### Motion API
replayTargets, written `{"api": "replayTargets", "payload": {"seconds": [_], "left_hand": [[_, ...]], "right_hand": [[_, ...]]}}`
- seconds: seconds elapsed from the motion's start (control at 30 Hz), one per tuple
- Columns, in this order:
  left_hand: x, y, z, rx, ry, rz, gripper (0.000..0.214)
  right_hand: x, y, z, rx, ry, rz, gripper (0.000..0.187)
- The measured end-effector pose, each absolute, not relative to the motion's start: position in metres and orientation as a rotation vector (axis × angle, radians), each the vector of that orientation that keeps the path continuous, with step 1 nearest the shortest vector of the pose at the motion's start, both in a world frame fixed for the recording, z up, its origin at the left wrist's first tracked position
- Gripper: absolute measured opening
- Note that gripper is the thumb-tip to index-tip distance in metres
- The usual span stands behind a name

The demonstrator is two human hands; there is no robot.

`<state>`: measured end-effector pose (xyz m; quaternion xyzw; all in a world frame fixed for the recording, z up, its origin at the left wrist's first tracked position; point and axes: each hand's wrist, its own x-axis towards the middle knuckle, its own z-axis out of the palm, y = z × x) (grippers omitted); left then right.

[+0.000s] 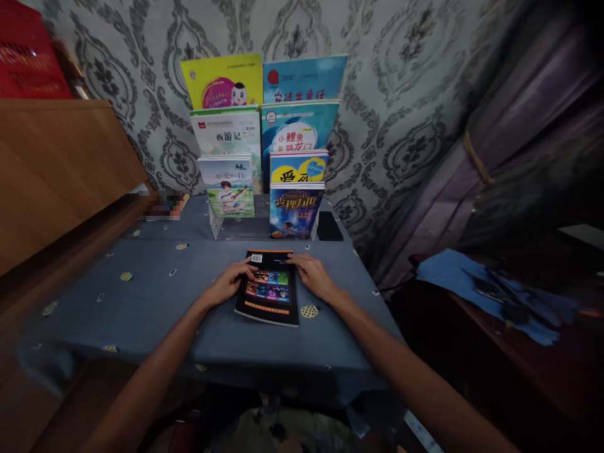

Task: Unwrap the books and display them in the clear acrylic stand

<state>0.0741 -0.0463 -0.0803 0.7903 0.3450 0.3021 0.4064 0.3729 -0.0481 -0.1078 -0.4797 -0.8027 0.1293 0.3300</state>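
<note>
A black book [270, 290] lies back cover up on the grey-blue tablecloth [155, 302], close to me. My left hand [229, 282] rests on its left edge, fingers curled over the cover near the barcode. My right hand [312, 274] lies at the book's right edge with fingers stretched toward its top corner. Behind the book stands a clear tiered display rack [262, 228] filled with several colourful children's books [292, 207], their covers facing me.
A black flat object [329, 226] lies right of the rack. A wooden cabinet [51, 170] stands at the left, with a red box [26, 56] on top. Dark curtains [528, 138] hang at the right above a dark surface with blue cloth [476, 283].
</note>
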Motion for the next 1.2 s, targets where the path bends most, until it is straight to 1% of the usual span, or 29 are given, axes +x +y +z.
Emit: {"api": "replayTargets", "payload": {"seconds": [0.1,0.17,0.3,0.4,0.53,0.7,0.97,1.2], "left_hand": [[0.072,-0.048,-0.09,2.085,0.866,0.748,0.028],[0.072,-0.048,-0.092,2.123,0.859,0.755,0.033],[0.072,-0.047,-0.091,2.188,0.875,0.751,0.033],[0.074,-0.048,-0.091,2.242,0.859,0.77,0.034],[0.075,-0.05,-0.093,2.291,0.878,0.767,0.038],[0.072,-0.049,-0.096,2.287,0.899,0.748,0.042],[0.071,-0.048,-0.094,2.298,0.887,0.732,0.045],[0.07,-0.05,-0.089,2.3,0.889,0.689,0.047]], "right_hand": [[0.368,-0.05,-0.102,-1.346,-2.165,0.252,0.045],[0.356,-0.05,-0.095,-1.361,-2.175,0.22,0.045],[0.313,-0.042,-0.081,-1.155,-2.282,0.393,0.056],[0.283,-0.032,-0.078,-1.06,-2.366,0.452,0.055],[0.27,-0.025,-0.084,-1.099,-2.4,0.473,0.055],[0.289,-0.028,-0.092,-1.151,-2.337,0.433,0.054],[0.349,-0.03,-0.101,-1.332,-2.203,0.414,0.051],[0.376,-0.039,-0.112,-1.266,-2.078,0.505,0.047]]}}
